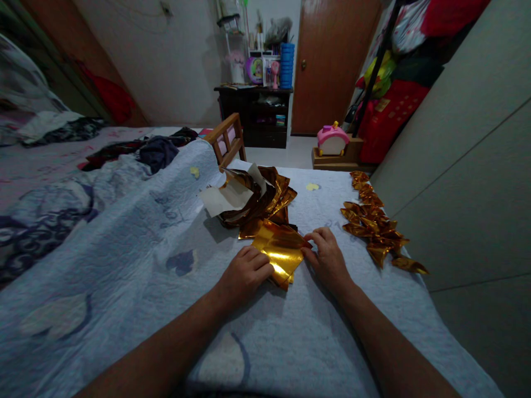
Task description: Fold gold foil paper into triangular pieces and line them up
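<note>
A shiny gold foil paper sheet (280,249) lies between my hands on the bed. Curled fingers of my left hand (248,271) grip its lower left edge, the fingertips resting on the foil. My right hand (327,257) pinches the sheet's right corner between thumb and fingers. Just beyond it is a loose pile of foil sheets (276,193), some showing a pale back side curled upward. To the right, a row of folded gold foil pieces (369,221) runs along the bed's edge.
A pale blue patterned bedsheet (166,320) covers the bed, with a wooden headboard piece (228,138) at its far end. Clothes (155,152) are heaped at the left. A pale cabinet wall (464,166) stands close on the right. Beyond are a dark shelf (253,110) and a pink toy (333,138).
</note>
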The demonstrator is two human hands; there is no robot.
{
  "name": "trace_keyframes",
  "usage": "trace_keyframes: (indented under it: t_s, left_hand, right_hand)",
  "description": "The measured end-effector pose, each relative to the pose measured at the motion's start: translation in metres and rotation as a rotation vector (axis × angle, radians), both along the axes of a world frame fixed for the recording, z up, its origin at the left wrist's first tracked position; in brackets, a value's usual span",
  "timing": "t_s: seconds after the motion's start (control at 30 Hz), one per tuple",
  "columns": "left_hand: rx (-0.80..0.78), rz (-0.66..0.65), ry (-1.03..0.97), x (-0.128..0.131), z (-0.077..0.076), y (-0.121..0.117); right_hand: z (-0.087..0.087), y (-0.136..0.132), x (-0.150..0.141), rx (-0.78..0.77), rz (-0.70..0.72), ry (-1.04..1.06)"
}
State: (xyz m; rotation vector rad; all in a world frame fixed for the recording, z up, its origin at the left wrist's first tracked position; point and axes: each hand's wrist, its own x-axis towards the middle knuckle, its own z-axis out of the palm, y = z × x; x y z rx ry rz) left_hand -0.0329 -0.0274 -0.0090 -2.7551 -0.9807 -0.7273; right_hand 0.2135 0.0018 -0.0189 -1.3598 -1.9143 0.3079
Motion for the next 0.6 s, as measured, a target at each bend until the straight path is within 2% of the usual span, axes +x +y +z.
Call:
trace_keyframes:
  t_s: [0.33,0.6]
  left_hand:
    - [-0.007,0.0,0.001,-0.0002,0.0,-0.0007]
    - [-0.007,-0.015,-0.012,-0.0014,-0.002,-0.0003]
  right_hand:
    - [-0.0008,0.0,0.0008,-0.017,0.014,0.015]
    - [0.006,-0.0047,-0.0026,-0.036,0.041,0.0]
